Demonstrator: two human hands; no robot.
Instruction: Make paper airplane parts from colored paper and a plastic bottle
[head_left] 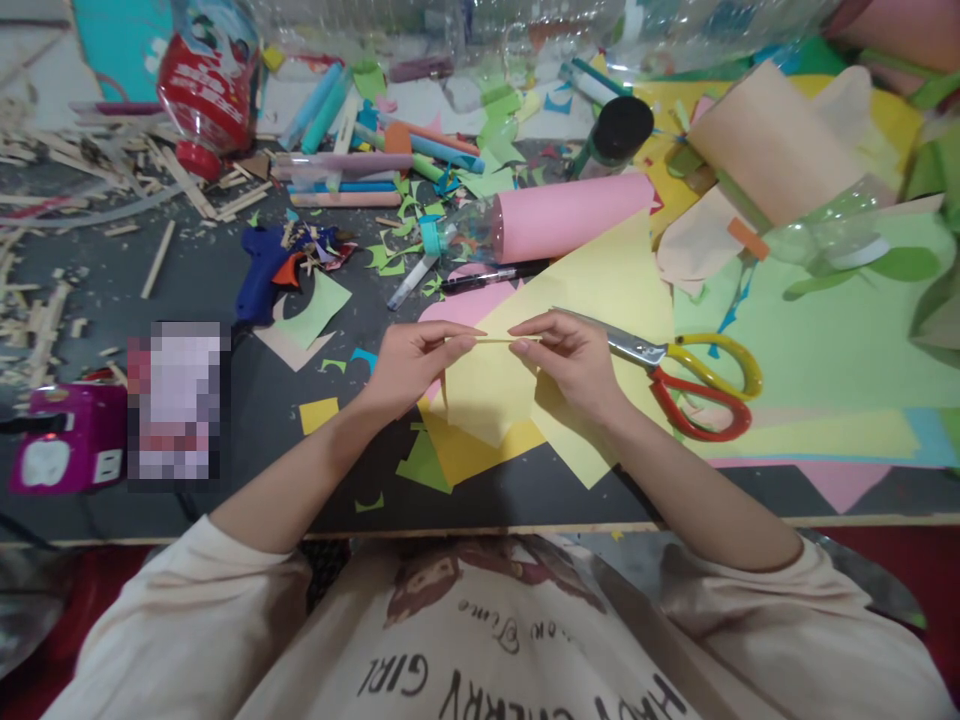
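The left hand (420, 365) and the right hand (570, 360) each pinched the upper edge of a small pale yellow paper (491, 395) between thumb and fingers, over a larger yellow sheet (615, 270) on the table (270, 400). A light, even grip on both sides seemed best for keeping that edge straight (an uneven squeeze might have creased it), with the right hand kept clear of the scissors (641, 349) just beside it.

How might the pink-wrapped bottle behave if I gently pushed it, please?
The pink-wrapped bottle would probably roll, being round and lying on its side. It looks likely to be light, as its uncovered end is clear plastic.
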